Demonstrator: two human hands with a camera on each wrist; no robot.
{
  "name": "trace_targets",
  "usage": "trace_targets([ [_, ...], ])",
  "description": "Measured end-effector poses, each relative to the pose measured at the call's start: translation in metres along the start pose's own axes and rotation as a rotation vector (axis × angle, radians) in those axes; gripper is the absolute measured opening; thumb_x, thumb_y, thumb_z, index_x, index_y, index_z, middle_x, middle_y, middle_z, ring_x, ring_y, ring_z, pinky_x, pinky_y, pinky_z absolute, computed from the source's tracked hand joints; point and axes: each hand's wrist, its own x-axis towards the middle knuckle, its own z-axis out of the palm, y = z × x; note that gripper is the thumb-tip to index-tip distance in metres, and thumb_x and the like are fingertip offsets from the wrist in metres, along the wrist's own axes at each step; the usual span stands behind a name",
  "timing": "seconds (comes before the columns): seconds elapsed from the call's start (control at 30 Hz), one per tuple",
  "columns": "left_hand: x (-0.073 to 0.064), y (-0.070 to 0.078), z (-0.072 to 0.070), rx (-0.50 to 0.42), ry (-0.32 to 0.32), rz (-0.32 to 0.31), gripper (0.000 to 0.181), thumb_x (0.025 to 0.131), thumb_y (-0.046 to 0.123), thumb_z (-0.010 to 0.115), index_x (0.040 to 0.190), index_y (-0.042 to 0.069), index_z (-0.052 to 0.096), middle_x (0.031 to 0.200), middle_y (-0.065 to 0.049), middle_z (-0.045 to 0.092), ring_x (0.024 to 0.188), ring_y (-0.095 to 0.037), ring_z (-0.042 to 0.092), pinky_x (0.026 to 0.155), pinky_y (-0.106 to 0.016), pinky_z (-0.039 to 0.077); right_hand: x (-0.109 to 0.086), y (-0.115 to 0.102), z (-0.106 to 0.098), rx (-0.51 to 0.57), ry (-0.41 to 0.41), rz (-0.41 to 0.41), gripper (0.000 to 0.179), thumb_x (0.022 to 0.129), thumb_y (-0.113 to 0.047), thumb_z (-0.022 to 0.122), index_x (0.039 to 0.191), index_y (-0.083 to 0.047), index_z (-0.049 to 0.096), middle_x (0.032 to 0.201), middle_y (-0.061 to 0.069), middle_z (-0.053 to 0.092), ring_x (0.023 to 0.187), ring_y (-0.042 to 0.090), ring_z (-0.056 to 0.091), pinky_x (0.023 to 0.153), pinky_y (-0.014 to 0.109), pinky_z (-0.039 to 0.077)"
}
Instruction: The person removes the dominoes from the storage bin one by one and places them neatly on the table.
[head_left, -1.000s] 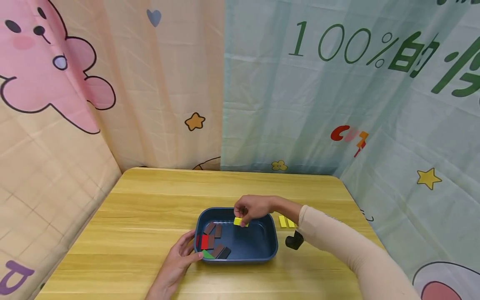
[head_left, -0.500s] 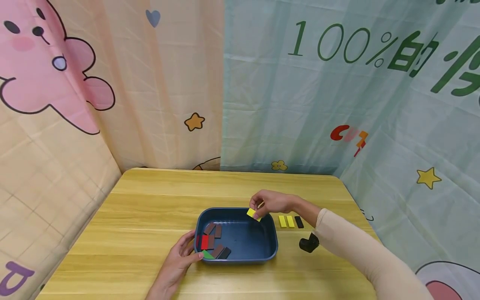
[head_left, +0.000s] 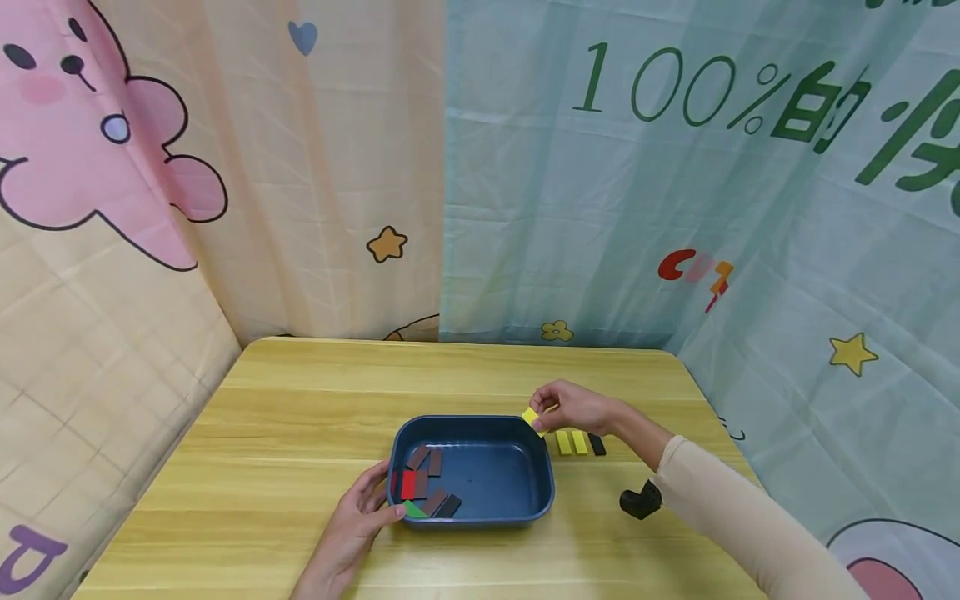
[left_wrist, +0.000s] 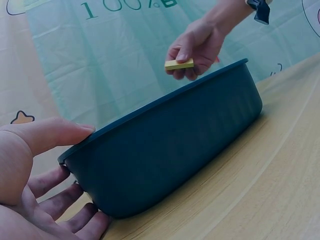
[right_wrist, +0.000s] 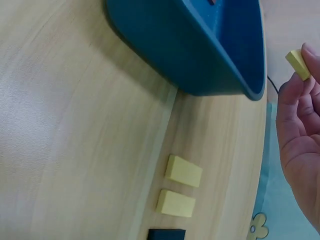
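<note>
My right hand pinches a yellow domino-like block between thumb and fingers, just above the right rear corner of a dark blue plastic tub. In the left wrist view that block shows above the tub's rim. My left hand holds the tub's left end, thumb on the rim and fingers against the outer wall. Inside, at the left, lie several brown blocks, a red block, a green block and a black block.
Right of the tub, two yellow blocks and a black block lie in a row on the wooden table. A black wrist device sits by the right sleeve. Printed curtains stand behind the table.
My right hand has moved right with the yellow block, from over the tub's middle to its right rear corner. The left hand and the tub stay in place.
</note>
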Motion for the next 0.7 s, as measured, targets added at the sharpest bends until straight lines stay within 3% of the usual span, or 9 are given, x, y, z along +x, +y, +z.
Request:
trace_targets([
  [0.27,0.000,-0.001,-0.001,0.005,0.013,-0.018,0.078,0.085,-0.010,0.073,0.154,-0.003,0.038,0.160,-0.024,0.034,0.143,-0.041,0.036,0.099,-0.028,0.046,-0.015,0.025,-0.012,0.136,0.092,-0.018,0.009,0.099,0.004,0.064,0.096,-0.002,0.057,0.085,0.005,0.058,0.075,0.016,0.056,0.070,0.027,0.052],
  [0.53,0.001,-0.002,0.001,-0.021,-0.006,-0.003,0.077,0.084,-0.011,0.072,0.153,-0.004,0.038,0.160,-0.023,0.035,0.143,-0.041,0.035,0.096,-0.025,0.048,-0.038,0.052,-0.027,0.189,0.211,0.008,0.011,0.100,-0.002,0.066,0.099,-0.002,0.055,0.087,0.005,0.058,0.081,0.020,0.058,0.077,0.037,0.052],
  [0.7,-0.001,0.000,0.001,-0.010,0.008,-0.007,0.077,0.084,-0.011,0.073,0.153,-0.003,0.039,0.159,-0.023,0.036,0.142,-0.041,0.037,0.095,-0.024,0.048,-0.049,0.069,-0.034,0.200,0.259,0.033,0.013,0.100,-0.004,0.066,0.103,-0.001,0.054,0.088,0.004,0.057,0.083,0.020,0.058,0.079,0.036,0.053],
])
